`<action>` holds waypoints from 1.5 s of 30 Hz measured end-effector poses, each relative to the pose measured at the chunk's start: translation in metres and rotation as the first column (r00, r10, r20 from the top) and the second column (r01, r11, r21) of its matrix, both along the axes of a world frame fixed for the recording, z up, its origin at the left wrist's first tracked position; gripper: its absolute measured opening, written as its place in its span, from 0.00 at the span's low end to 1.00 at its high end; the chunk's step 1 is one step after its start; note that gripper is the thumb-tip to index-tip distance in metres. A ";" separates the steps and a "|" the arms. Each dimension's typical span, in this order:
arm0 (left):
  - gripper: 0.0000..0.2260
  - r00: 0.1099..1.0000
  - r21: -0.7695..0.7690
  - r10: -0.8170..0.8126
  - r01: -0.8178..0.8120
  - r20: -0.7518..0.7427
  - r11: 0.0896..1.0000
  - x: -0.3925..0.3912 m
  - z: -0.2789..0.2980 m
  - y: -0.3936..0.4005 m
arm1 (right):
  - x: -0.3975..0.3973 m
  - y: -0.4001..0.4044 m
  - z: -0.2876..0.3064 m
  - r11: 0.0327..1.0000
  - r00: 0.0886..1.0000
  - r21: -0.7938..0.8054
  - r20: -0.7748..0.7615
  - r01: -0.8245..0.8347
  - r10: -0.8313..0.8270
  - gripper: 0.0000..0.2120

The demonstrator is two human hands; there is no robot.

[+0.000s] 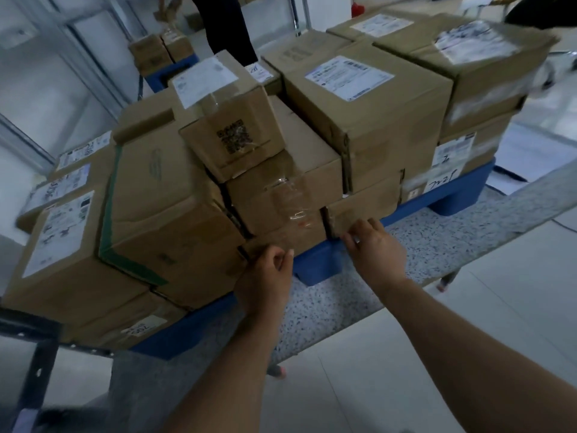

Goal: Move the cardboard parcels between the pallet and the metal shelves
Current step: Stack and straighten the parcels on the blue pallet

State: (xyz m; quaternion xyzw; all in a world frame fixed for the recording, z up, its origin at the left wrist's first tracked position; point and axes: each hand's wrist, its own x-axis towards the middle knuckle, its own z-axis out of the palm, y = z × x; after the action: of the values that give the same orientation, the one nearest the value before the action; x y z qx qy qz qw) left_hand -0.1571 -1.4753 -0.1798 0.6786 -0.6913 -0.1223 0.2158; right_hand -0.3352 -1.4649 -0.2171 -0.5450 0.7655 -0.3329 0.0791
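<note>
A blue plastic pallet (315,265) carries several stacked cardboard parcels. At the front middle lies a low flat parcel (290,239) under a taped parcel (281,189) and a small QR-code parcel (228,132). My left hand (265,273) has its fingers curled at the low parcel's left front corner. My right hand (373,248) touches its right front corner, beside the neighbouring low parcel (362,207). Whether either hand grips the parcel is unclear.
A large green-taped parcel (168,214) stands to the left, a tall labelled parcel (368,107) to the right. A dark metal shelf frame (34,345) is at the lower left. A person's dark legs (228,26) stand behind the pallet. A second pallet with parcels (162,54) is farther back.
</note>
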 end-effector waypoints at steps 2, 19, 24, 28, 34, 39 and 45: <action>0.12 0.998 -0.025 0.034 -0.035 -0.045 0.999 -0.021 -0.005 -0.005 | -0.023 -0.005 -0.001 1.000 0.999 0.006 -0.044 -0.019 0.019 0.12; 0.13 0.996 -0.121 0.091 -0.090 0.001 0.989 -0.083 -0.011 -0.012 | -0.057 -0.031 -0.009 0.983 0.980 0.001 -0.078 -0.181 0.181 0.10; 0.12 0.999 -0.114 0.047 -0.043 0.026 0.993 -0.090 0.003 -0.007 | -0.063 -0.026 -0.003 0.978 0.976 0.035 -0.072 -0.205 0.207 0.10; 0.07 0.997 -0.399 -0.065 0.047 -0.031 0.916 -0.073 0.030 0.018 | -0.074 -0.009 0.019 0.985 0.985 -0.004 -0.033 -0.172 0.172 0.10; 0.06 0.999 -0.416 -0.048 0.052 0.021 0.908 -0.051 0.070 0.003 | -0.069 -0.018 0.067 0.978 0.985 -0.131 -0.078 -0.163 0.153 0.10; 0.07 0.993 -0.280 -0.018 0.050 0.113 0.959 -0.047 0.076 -0.008 | -0.065 -0.026 0.080 0.978 0.980 -0.114 -0.117 -0.175 0.162 0.14; 0.09 0.993 -0.464 -0.118 0.112 0.017 0.878 -0.045 0.103 0.009 | -0.056 -0.016 0.099 0.968 0.982 -0.165 -0.064 -0.188 0.180 0.14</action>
State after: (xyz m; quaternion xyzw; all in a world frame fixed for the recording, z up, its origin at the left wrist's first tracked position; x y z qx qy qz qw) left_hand -0.2018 -1.4663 -0.0772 0.5643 -0.7383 0.0301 0.3682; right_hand -0.3912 -1.4809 -0.1181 -0.6263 0.6820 -0.3751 0.0442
